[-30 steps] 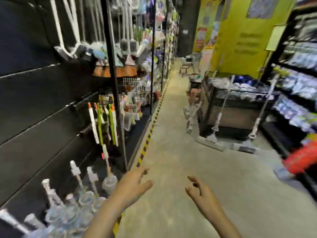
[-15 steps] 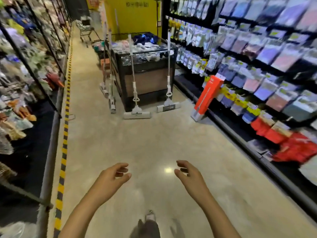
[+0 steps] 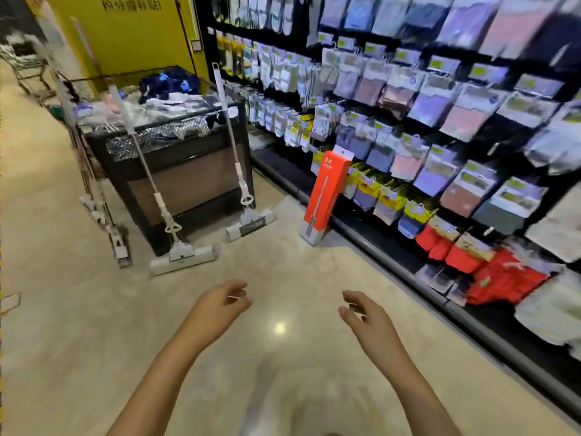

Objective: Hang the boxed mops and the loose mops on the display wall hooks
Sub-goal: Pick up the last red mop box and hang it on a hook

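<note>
An orange boxed mop (image 3: 323, 196) leans upright against the right-hand shelf base, standing on the floor. Two loose white sponge mops lean on a dark display bin: one (image 3: 182, 253) at its front left corner, another (image 3: 248, 223) at its front right corner. More mops (image 3: 107, 221) lean at the bin's left side. My left hand (image 3: 220, 305) and my right hand (image 3: 364, 313) hover low over the floor with loosely curled fingers, holding nothing, well short of the mops.
The dark bin (image 3: 176, 171) heaped with packaged goods stands mid-aisle. The right wall (image 3: 440, 105) is hung with packaged textiles down to floor level. A yellow pillar (image 3: 132, 36) rises behind the bin, and a trolley (image 3: 28, 67) stands at the far left.
The view has swung right from the black mop display wall to the aisle and the right-hand shelves. The mops and orange box now appear closer. Both hands stay empty in front.
</note>
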`<state>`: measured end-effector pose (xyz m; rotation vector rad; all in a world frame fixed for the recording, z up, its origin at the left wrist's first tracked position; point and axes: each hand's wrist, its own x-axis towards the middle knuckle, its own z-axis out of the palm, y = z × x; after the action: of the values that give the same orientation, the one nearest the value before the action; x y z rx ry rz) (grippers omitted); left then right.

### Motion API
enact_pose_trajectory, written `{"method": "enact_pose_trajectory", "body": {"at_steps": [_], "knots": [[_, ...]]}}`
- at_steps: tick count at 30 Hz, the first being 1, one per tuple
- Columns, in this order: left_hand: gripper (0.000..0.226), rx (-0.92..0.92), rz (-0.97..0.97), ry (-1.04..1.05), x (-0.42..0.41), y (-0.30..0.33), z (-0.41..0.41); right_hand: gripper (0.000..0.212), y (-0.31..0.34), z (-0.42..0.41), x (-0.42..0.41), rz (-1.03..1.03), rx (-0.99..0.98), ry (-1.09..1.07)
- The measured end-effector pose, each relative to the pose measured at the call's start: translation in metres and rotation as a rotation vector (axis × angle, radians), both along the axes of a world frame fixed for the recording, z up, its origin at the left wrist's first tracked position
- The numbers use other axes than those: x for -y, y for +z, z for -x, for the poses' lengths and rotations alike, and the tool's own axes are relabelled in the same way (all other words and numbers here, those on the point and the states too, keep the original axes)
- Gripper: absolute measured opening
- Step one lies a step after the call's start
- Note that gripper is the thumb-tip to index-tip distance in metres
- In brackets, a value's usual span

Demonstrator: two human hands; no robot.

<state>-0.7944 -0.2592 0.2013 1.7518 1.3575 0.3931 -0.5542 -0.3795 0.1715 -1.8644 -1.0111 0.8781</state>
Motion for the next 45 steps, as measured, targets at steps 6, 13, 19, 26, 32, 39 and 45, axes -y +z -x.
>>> {"method": "enact_pose_trajectory", "body": {"at_steps": [6, 13, 19, 26, 32, 39, 45], "knots": [[0.036, 0.053, -0.008, -0.156, -0.114, 0.004, -0.122, 0.026, -0.027, -0.09, -0.085, 0.051, -0.012, -0.095], [0.036, 0.048, 0.032, -0.113, -0.237, 0.0, -0.213, 0.029, -0.033, -0.187, -0.225, 0.059, -0.057, -0.074], [0.033, 0.037, 0.056, 0.013, -0.33, -0.008, -0.242, 0.034, -0.028, -0.239, -0.349, 0.083, -0.02, -0.018], [0.03, -0.014, 0.111, 0.052, -0.463, -0.032, -0.25, 0.031, -0.037, -0.273, -0.469, 0.092, -0.059, -0.076], [0.021, -0.065, 0.103, -0.16, -0.605, -0.037, -0.294, 0.028, -0.054, -0.293, -0.547, 0.135, -0.056, -0.302], [0.036, -0.141, 0.097, -0.443, -0.734, -0.04, -0.38, 0.031, -0.071, -0.304, -0.604, 0.18, -0.126, -0.532], [0.033, -0.083, 0.16, -0.585, -0.77, -0.055, -0.449, 0.029, -0.091, -0.334, -0.648, 0.233, -0.154, -0.633]]}}
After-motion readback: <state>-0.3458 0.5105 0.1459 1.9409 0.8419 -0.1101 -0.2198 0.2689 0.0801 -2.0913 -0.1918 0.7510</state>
